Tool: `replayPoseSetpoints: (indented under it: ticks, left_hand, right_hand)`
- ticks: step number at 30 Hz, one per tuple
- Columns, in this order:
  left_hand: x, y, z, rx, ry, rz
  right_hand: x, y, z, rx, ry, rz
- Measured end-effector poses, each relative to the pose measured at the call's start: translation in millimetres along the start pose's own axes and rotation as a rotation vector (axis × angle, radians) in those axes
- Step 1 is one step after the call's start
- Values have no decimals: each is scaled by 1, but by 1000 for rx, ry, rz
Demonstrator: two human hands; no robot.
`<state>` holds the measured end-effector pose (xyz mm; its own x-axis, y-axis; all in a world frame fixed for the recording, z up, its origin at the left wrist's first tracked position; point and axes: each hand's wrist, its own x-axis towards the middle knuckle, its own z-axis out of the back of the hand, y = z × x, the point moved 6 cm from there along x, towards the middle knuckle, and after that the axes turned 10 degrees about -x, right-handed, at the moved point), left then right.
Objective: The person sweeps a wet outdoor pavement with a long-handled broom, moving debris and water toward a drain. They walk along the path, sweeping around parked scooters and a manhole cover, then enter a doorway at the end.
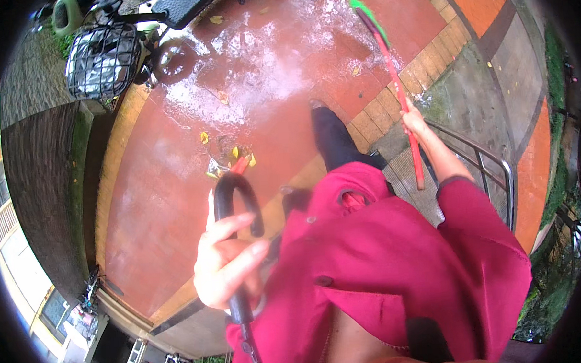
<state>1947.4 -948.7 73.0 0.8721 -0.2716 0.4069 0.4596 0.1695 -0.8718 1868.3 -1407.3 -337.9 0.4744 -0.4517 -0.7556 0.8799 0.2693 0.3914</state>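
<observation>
My left hand (231, 262) is wrapped around the black shaft of a crook-handled umbrella (239, 300), whose curved handle points up the view. My right hand (412, 120), at the end of my outstretched arm, grips the red pole of a broom (394, 75). The broom's green bristles (368, 20) rest at or near the wet red pavement at the top right; contact is hard to tell. Beyond the umbrella handle, several yellow leaves (235, 152) lie on the pavement beside a small red and whitish object (240, 165) that is partly hidden.
A parked two-wheeler with a wire basket (103, 60) holding a silvery item stands at upper left. Wet, shiny red paving (247, 76) lies ahead, bordered by yellow tiles. A metal handrail (508, 186) runs at the right, beside a ribbed ramp. A dark wall (43, 192) curves along the left.
</observation>
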Motion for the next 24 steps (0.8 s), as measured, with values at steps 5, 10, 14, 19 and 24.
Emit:
replayPoseSetpoints:
  ticks: [5,10,14,19,24]
  left_hand:
    - [84,20,-54,-39,73,30]
    - [126,30,-78,-135,100,81]
    - [145,35,-84,-57,33,17]
    - [157,47,-83,-15,11,98]
    - [158,73,-87,55,-77,166]
  right_hand:
    - [46,53,-59,687,230,-248]
    - [-20,96,-99,684,719,-255]
    - [-31,111,-41,466,737,-48]
    - [97,131,51,277,250,25]
    - [266,185,46,5,71,100]
